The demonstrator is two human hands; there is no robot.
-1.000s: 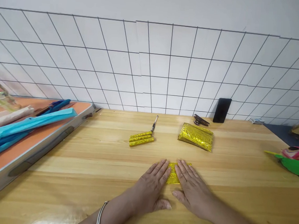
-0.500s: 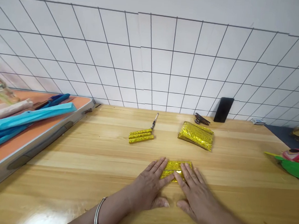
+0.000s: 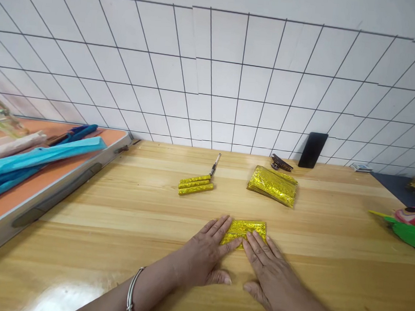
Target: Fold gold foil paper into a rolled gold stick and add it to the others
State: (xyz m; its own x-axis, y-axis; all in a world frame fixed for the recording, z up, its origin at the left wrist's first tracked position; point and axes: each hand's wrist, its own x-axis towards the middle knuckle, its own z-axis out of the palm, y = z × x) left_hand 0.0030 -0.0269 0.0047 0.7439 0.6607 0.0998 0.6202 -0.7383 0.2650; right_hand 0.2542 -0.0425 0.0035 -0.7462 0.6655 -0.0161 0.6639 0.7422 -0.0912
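Note:
A sheet of shiny gold foil paper [image 3: 250, 226] lies on the wooden table, with a fold line running across it. My left hand [image 3: 207, 253] rests with fingers stretched flat over its left end. On the lower right part of the same sheet, my right hand [image 3: 269, 271] presses its extended fingertips. Part of the sheet is hidden under the fingers. Beyond my hands sit a few rolled gold foil tubes [image 3: 196, 189] on the left and a stack of gold foil sheets [image 3: 272, 185] on the right.
A pen [image 3: 215, 165] touches the tubes. Behind the stack lies a dark hair clip [image 3: 281, 162], and a black phone [image 3: 312, 150] leans on the tiled wall. An orange-topped case [image 3: 115, 142] with blue paper rolls [image 3: 42, 156] stands left. A green and pink item [image 3: 411, 234] lies right.
My right hand has slid toward me and slightly right on the foil sheet, uncovering more of its upper part. My left hand stays nearly in place. The view has shifted slightly.

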